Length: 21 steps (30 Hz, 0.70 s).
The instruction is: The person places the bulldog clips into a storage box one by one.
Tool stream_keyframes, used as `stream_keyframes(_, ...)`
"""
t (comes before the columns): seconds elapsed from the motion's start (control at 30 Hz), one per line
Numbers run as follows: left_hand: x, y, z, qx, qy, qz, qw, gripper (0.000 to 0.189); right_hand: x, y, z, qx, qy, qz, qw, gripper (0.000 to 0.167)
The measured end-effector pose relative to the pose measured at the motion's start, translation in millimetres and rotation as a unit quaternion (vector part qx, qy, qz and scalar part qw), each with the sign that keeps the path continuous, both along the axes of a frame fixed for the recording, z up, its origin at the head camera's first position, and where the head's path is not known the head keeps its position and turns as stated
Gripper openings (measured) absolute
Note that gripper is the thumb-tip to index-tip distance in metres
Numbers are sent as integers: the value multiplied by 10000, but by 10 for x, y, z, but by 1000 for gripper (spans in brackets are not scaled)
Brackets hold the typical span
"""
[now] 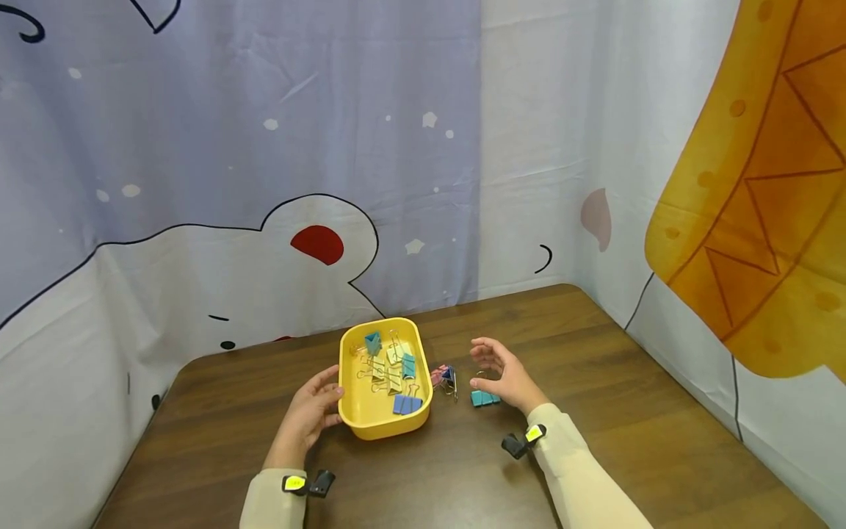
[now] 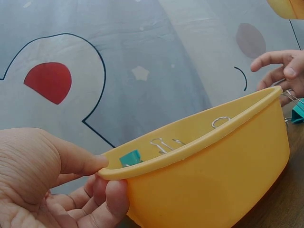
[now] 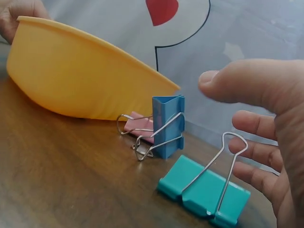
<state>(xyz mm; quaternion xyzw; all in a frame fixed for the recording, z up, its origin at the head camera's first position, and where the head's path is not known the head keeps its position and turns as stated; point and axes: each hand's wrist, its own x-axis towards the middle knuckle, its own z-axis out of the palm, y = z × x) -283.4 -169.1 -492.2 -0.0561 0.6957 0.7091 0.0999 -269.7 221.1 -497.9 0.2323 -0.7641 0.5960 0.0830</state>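
Note:
With thumb and fingers at its rim, my left hand (image 1: 305, 413) grips the left side of a yellow plastic basin (image 1: 385, 430). Inside lie several binder clips: yellow ones (image 1: 394, 380), teal ones (image 1: 408, 366) and a purple-blue one (image 1: 407, 405). My right hand (image 1: 507, 376) hovers over the table right of the basin, fingers loosely bent and thumb apart, holding nothing. Beside it is a teal binder clip (image 3: 204, 190) on the tabletop, one wire handle raised near the fingers. A blue binder clip (image 3: 168, 127) stands on end against a pink binder clip (image 3: 137, 126), next to the basin.
The brown wooden table (image 1: 423, 485) spreads around the basin. Behind it and on the right hangs a printed curtain (image 1: 423, 162), close to the table's back edge.

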Motion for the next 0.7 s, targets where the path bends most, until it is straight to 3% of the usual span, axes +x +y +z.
stream_keyframes(0.27, -5, 7, -9, -48, -6, 3, 10000, 53, -50, 82, -304, 564, -125, -143, 9982, 77)
stream_keyframes(0.7, 9, 5, 14, -77, -39, 21, 10000, 53, -44, 113, -375, 1197, 74, -23, 9928, 83)
